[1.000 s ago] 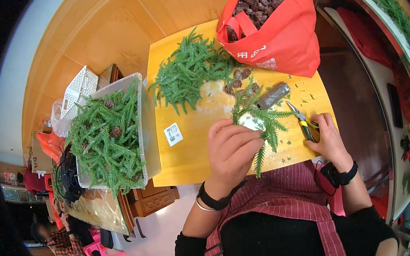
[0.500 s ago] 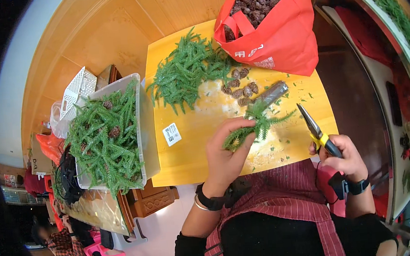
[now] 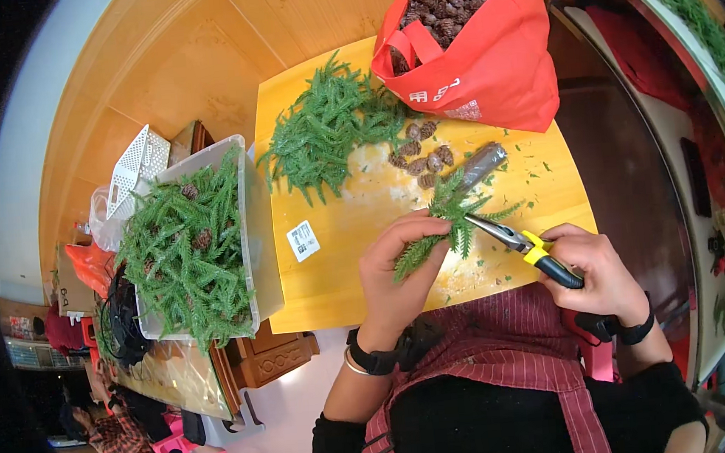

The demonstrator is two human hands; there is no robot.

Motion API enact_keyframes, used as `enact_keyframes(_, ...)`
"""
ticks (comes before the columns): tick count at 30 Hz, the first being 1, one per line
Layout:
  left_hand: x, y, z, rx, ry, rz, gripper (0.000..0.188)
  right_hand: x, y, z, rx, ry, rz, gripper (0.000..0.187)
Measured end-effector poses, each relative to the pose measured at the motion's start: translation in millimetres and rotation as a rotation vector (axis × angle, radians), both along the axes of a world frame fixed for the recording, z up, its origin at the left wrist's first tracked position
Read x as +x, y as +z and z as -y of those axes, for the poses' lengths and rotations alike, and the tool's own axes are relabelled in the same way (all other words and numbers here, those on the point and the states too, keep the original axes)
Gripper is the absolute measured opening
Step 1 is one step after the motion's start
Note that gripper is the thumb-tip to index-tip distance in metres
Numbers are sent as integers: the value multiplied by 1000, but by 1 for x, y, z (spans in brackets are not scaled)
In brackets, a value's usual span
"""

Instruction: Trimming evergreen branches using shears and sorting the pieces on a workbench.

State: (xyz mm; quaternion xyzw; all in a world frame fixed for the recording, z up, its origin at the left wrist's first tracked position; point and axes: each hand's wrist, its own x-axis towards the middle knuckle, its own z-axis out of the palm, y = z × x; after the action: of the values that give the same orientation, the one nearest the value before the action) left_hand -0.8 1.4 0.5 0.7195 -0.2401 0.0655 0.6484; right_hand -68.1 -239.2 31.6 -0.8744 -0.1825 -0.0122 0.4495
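Observation:
Between thumb and fingers, my left hand (image 3: 406,266) pinches a green artificial pine sprig (image 3: 449,220) above the near part of the yellow table. Needle-nose pliers (image 3: 512,238) with yellow and black handles are gripped in my right hand (image 3: 592,270). Their jaw tips reach the middle of the sprig; whether they bite on a stem cannot be made out. Just beyond the sprig lies a dark roll in clear wrap (image 3: 484,166). Several loose pine cones (image 3: 417,164) sit on the table to its left.
A heap of green sprigs (image 3: 329,127) lies on the table's far left. Behind the cones stands a red bag (image 3: 479,81) filled with pine cones. Left of the table, a clear plastic bin (image 3: 254,235) holds sprigs with cones. A white label (image 3: 302,240) lies near the table's left edge.
My right hand has swung the pliers left, bringing their tips from beside the sprig onto it. My left hand stays nearly in place, still pinching the sprig.

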Motion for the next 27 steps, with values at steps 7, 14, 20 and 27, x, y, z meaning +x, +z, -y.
enact_keyframes(7,1,7,1,8,-9,1,21,4,1,1,-32,18,29,14)
enact_keyframes(14,3,5,-3,-13,-55,-49,22,13,1,3,1,115,66,13)
enact_keyframes(20,4,7,-4,0,-108,-152,24,20,4,8,-43,197,7,11)
enact_keyframes(27,3,13,-2,62,-180,-183,17,32,12,9,55,313,-361,16)
